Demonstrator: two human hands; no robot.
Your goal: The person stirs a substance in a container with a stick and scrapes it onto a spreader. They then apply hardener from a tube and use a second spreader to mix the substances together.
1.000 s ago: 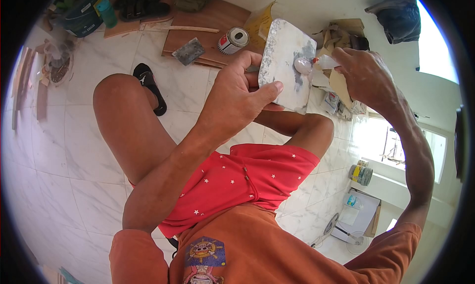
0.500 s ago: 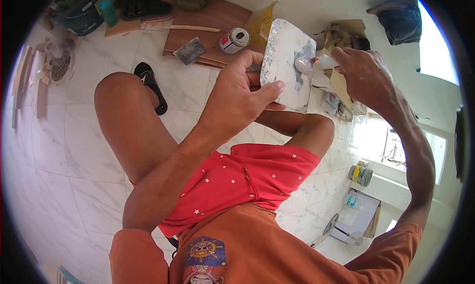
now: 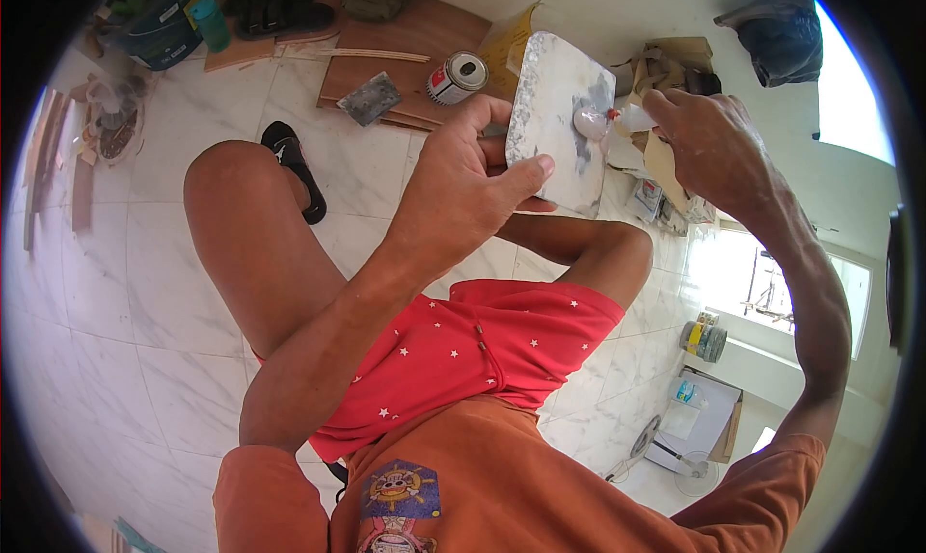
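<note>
White marble floor (image 3: 145,293) spreads under a squatting person, with a tin can (image 3: 455,78) on wooden boards (image 3: 415,32) toward 12 o'clock and a black flip-flop (image 3: 292,167) at about 10 o'clock. The left hand (image 3: 463,191) is curled closed on the lower left edge of a grey-smeared slab (image 3: 550,100), thumb laid on its face. The slab is held tilted in the air above the knees, at 1 o'clock from that hand. The right hand (image 3: 714,148), at 3 o'clock of the slab, is drawn together in a pinch on a white tube (image 3: 637,117) – its red nozzle meets a pale blob (image 3: 589,121) lying on the slab's face. Against a second ago, slab, blob and tube sit a touch higher in view and the right hand has edged slightly toward the slab; both grips look the same
</note>
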